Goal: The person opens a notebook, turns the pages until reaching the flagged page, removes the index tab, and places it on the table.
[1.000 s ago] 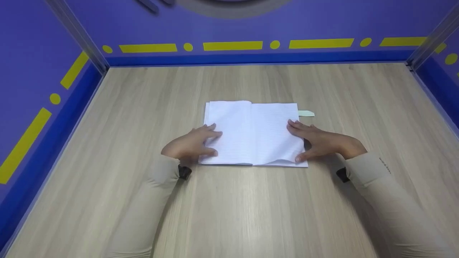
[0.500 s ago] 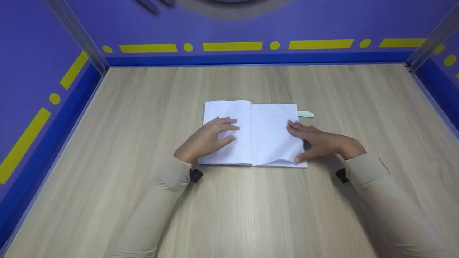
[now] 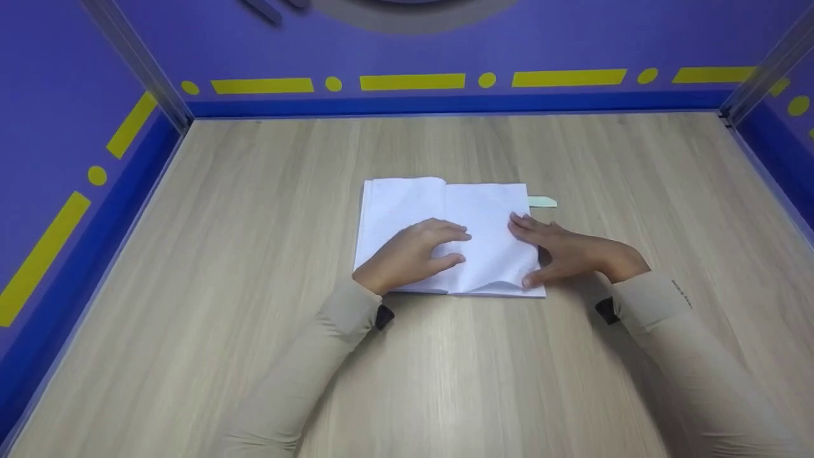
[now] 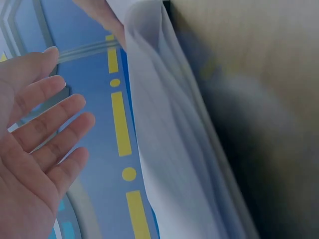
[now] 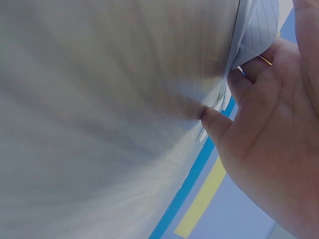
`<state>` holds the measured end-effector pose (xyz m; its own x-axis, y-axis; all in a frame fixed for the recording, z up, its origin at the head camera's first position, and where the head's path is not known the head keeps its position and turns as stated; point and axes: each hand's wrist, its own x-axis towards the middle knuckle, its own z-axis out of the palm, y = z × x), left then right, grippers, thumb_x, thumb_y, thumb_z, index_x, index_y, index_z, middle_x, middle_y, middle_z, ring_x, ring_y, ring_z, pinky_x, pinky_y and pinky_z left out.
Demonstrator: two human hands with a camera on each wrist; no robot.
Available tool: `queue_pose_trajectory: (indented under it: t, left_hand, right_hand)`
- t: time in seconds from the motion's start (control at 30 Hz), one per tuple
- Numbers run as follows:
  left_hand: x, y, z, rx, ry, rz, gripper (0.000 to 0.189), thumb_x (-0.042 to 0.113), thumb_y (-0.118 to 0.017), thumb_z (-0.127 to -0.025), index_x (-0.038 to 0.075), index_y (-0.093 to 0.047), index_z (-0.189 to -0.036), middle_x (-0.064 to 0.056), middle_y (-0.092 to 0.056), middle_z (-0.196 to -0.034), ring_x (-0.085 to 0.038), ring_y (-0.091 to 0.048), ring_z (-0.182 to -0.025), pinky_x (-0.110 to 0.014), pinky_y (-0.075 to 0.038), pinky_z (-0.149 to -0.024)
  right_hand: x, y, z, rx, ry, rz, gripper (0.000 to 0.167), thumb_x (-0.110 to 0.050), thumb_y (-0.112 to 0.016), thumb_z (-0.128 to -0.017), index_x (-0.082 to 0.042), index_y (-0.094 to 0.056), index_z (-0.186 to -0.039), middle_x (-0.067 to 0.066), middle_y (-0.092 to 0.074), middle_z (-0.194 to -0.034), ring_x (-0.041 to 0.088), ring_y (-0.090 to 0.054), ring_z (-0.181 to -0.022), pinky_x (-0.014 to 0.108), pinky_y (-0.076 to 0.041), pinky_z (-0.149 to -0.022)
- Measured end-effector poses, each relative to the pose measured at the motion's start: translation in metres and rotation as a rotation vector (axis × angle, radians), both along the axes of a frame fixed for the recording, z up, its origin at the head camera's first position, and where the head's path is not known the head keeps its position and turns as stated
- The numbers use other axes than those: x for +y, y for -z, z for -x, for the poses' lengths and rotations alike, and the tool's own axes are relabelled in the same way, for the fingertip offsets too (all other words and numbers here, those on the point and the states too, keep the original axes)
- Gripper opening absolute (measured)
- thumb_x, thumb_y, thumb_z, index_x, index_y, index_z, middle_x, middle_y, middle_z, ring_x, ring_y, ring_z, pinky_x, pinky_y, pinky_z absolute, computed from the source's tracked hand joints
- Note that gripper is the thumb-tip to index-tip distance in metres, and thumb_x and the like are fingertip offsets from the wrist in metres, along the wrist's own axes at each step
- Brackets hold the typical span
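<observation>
Notebook (image 3: 486,213) lies open on the desk (image 3: 445,381). I see my left hand (image 3: 412,252) above its pages, grip apart; my right hand (image 3: 569,251) rests at the right page's edge, thumb and fingers apart, below a pale green tab (image 3: 542,201).

One book (image 3: 486,213) on one desk (image 3: 445,381), two facing pages showing; one tab (image 3: 542,201) right of the book. Two grips: left grip (image 3: 413,254) above the book, right grip (image 3: 572,251) at its right edge. Two sleeves (image 3: 706,375) nearer than the book. Beyond it, four yellow bars (image 3: 412,82), four yellow dots (image 3: 487,79).
</observation>
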<state>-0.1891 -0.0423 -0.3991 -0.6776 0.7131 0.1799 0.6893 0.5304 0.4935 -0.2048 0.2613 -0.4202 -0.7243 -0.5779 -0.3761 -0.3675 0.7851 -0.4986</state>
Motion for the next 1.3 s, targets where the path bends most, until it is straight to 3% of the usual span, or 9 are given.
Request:
queue_pose_trajectory:
  t: [0.2, 0.43, 0.97, 1.3]
  left_hand:
    - [0.019, 0.0, -0.003, -0.017, 0.054, 0.037, 0.036, 0.027, -0.06, -0.095, 0.01, -0.063, -0.127, -0.004, -0.061, -0.132, -0.018, -0.054, -0.127, -0.031, -0.039, -0.11]
    - [0.036, 0.002, -0.007, 0.016, 0.107, 0.055, 0.036, 0.026, -0.059, -0.095, 0.01, -0.063, -0.127, -0.004, -0.063, -0.13, -0.017, -0.055, -0.125, -0.029, -0.041, -0.108]
    - [0.059, 0.008, -0.012, 0.035, 0.182, 0.156, 0.033, 0.023, -0.065, -0.092, 0.013, -0.066, -0.124, -0.001, -0.062, -0.13, -0.013, -0.054, -0.124, -0.024, -0.04, -0.107]
    - [0.067, 0.01, -0.011, 0.019, 0.191, 0.184, 0.03, 0.017, -0.066, -0.091, 0.013, -0.068, -0.12, -0.002, -0.06, -0.134, -0.015, -0.052, -0.128, -0.025, -0.038, -0.11]
  right_hand:
    - [0.0, 0.001, 0.001, 0.002, -0.004, 0.004, 0.108, -0.051, -0.072, -0.08, -0.005, -0.008, -0.154, 0.014, 0.003, -0.162, 0.034, 0.004, -0.149, 0.062, 0.001, -0.116]
    - [0.003, 0.001, 0.003, 0.004, -0.014, 0.016, 0.105, -0.05, -0.071, -0.081, -0.005, -0.009, -0.154, 0.014, 0.002, -0.162, 0.034, 0.003, -0.149, 0.062, 0.001, -0.116]
    - [0.002, 0.005, 0.003, 0.027, -0.025, 0.012, 0.105, -0.051, -0.07, -0.081, -0.005, -0.01, -0.154, 0.014, 0.001, -0.162, 0.034, 0.002, -0.149, 0.063, 0.001, -0.115]
    - [0.003, 0.003, 0.002, 0.026, -0.027, 0.023, 0.104, -0.052, -0.07, -0.081, -0.006, -0.011, -0.154, 0.013, 0.001, -0.163, 0.033, 0.003, -0.15, 0.063, 0.001, -0.115]
